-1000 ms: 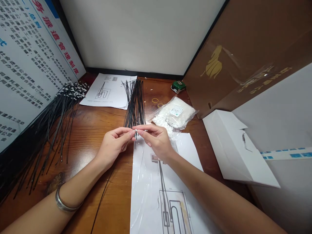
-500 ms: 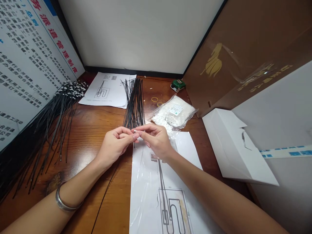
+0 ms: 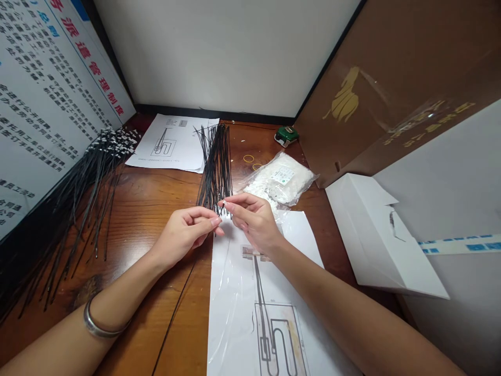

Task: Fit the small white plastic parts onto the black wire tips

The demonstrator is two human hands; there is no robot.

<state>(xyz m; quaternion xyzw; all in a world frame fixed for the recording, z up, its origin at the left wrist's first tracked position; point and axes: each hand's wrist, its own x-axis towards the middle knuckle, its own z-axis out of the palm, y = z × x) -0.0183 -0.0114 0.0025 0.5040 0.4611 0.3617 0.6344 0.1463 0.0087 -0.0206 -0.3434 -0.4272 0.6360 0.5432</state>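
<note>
My left hand [image 3: 186, 232] is pinched on a thin black wire [image 3: 176, 313] that runs down toward me across the wooden table [image 3: 152, 203]. My right hand [image 3: 252, 219] is pinched at the wire's upper tip, on a tiny white piece [image 3: 224, 202] that I can barely make out. The two hands are a little apart, the right one higher. Just behind them lies a bundle of black wires [image 3: 216, 164]. A clear bag of small white parts [image 3: 279, 183] lies right of that bundle.
A plastic-covered drawing sheet [image 3: 258, 303] lies under my right forearm. Another drawing sheet [image 3: 172, 143] is at the back. Many black wires with white ends [image 3: 78, 193] fan out at left below a printed board [image 3: 43, 94]. A white box [image 3: 376, 240], cardboard [image 3: 391, 94] and green tape measure [image 3: 285, 136] stand right.
My right hand has lifted up and slightly away from the left, so the fingertips that met a second ago are now apart. The view shifted slightly.
</note>
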